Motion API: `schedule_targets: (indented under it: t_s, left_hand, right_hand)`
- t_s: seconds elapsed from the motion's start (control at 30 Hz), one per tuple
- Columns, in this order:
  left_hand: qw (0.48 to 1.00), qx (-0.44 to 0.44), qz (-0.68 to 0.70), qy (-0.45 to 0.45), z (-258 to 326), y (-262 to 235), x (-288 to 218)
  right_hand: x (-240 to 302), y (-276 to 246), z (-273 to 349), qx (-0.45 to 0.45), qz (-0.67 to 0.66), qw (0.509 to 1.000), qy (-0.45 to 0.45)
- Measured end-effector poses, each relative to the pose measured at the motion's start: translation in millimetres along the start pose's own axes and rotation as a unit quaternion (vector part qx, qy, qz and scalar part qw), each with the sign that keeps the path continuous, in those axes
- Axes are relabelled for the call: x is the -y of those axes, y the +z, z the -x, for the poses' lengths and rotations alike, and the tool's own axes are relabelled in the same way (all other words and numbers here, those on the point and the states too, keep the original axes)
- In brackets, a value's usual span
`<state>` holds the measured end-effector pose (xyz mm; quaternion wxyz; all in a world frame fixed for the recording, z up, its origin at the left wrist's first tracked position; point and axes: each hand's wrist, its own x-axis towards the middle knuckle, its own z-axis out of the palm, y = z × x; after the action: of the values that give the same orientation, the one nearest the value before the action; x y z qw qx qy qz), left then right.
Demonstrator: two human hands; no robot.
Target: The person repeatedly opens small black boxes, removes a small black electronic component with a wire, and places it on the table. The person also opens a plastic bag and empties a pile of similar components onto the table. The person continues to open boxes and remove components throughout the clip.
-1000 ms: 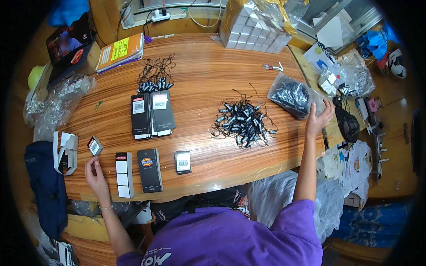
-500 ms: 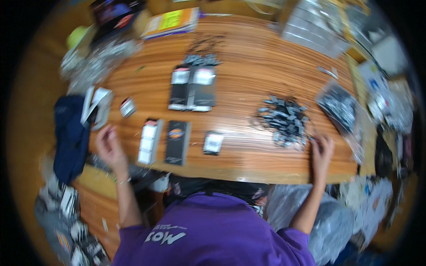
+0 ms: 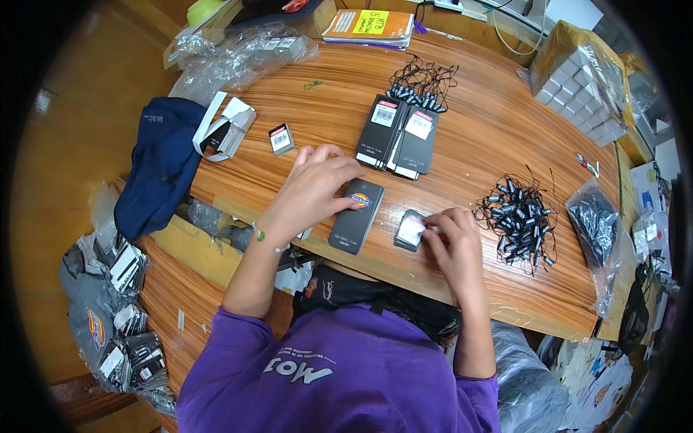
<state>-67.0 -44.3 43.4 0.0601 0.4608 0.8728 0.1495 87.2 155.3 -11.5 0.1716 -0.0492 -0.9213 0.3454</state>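
Near the front edge of the striped wooden table [image 3: 505, 137], I see the left hand [image 3: 307, 189] over the black hang-tag stack [image 3: 354, 227], thumb and fingers parted, with the thumb tip by the printed logo. The right hand [image 3: 460, 249] has thumb and forefinger at the right edge of the small label-card stack [image 3: 410, 229]; from here I cannot tell whether they grip a card or only touch it. Beyond lie 2 neighbouring hang-tag piles [image 3: 415, 155] bearing barcode stickers, with corded seals [image 3: 419, 96] gathered at their upper ends, so I judge those finished. The stack by the left hand shows no sticker or cord on top, and the loose cord heap [image 3: 516, 220] is large, so I reckon plenty remains. Right of that heap, a clear plastic bag [image 3: 603, 281] holds a dark bundle, likely more cords. Farther back, a taped clear wrap [image 3: 577, 36] encloses rows of small white boxes [image 3: 574, 78]. Over on the left, an open white carton [image 3: 240, 115] holds something dark; a crumpled clear bag [image 3: 209, 72] contains pale packs I cannot make out.
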Motion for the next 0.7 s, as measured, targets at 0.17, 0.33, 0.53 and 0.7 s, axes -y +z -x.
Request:
schedule_targets:
  t_s: [0.17,0.33,0.53,0.7]
  left_hand:
    - [0.998,0.048,0.024,0.041,-9.3,10.8,14.7]
    - [0.993,0.106,0.027,0.032,-13.2,12.6,16.5]
    - [0.994,0.103,0.023,0.02,-2.1,20.0,4.2]
    - [0.998,0.003,0.033,0.058,0.5,24.0,10.0]
  right_hand:
    - [8.2,10.8,-4.4,0.004,0.024,1.0,0.011]
    - [6.7,14.9,-2.2,0.005,0.055,0.998,0.028]
    - [1.2,18.2,-1.2,0.024,0.072,0.996,0.043]
    - [1.3,16.9,-3.0,-0.003,0.009,0.999,0.051]
